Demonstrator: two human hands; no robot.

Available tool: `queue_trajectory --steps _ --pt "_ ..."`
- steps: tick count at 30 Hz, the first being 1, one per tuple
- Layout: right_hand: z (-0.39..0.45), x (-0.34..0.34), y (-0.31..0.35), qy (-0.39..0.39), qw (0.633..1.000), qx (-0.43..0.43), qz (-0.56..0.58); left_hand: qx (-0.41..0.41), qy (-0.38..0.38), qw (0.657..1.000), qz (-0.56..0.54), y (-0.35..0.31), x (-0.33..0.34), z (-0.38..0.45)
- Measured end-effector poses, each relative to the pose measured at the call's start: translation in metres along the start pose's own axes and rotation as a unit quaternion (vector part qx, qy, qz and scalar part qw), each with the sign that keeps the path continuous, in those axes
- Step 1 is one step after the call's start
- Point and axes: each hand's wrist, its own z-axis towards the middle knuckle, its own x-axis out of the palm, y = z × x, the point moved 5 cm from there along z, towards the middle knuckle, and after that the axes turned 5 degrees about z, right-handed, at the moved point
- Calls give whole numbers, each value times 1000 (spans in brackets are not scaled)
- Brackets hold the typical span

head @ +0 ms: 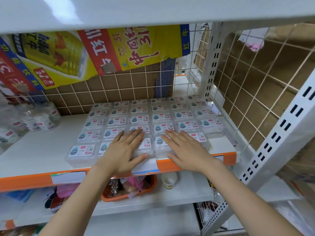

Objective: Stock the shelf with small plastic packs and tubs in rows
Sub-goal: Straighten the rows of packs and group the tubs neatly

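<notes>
Several clear flat plastic packs [117, 121] with white labels lie in neat rows on the white shelf [42, 150], filling its right half. My left hand [125, 150] lies flat with straight fingers on the front packs near the middle. My right hand [185, 149] lies flat on the front packs beside it, fingers spread, its heel at the orange shelf edge [226, 158]. Several small clear tubs [43, 122] with white lids stand at the shelf's left rear.
A wire grid [119, 86] backs the shelf, with yellow and red cartons [95, 50] leaning behind it. A white perforated upright [279, 132] stands at the right. Below, an orange basket [129, 191] of goods and a paper cup [168, 180] sit on the lower shelf.
</notes>
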Motion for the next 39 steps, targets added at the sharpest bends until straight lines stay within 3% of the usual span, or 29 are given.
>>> queue_trajectory --steps 5,9,17,20,25,31,39 --pt "-5 -23 -11 -31 995 14 95 -27 -7 1000 -12 -13 -14 14" --pt "1 -40 -49 -48 986 86 132 -53 11 998 -25 -26 -18 37" --pt "11 -16 -121 36 964 237 112 -86 72 992 -48 -51 -15 100" --pt "16 -6 -125 57 959 250 118 -118 120 984 -62 -46 -7 117" --pt "19 -7 -127 82 955 252 137 -158 137 972 -102 -32 1 131" --pt "44 -23 -146 -19 952 271 141 -145 143 974 -96 -31 9 154" --pt "75 1 -146 13 946 294 134 -153 124 974 -115 -25 22 159"
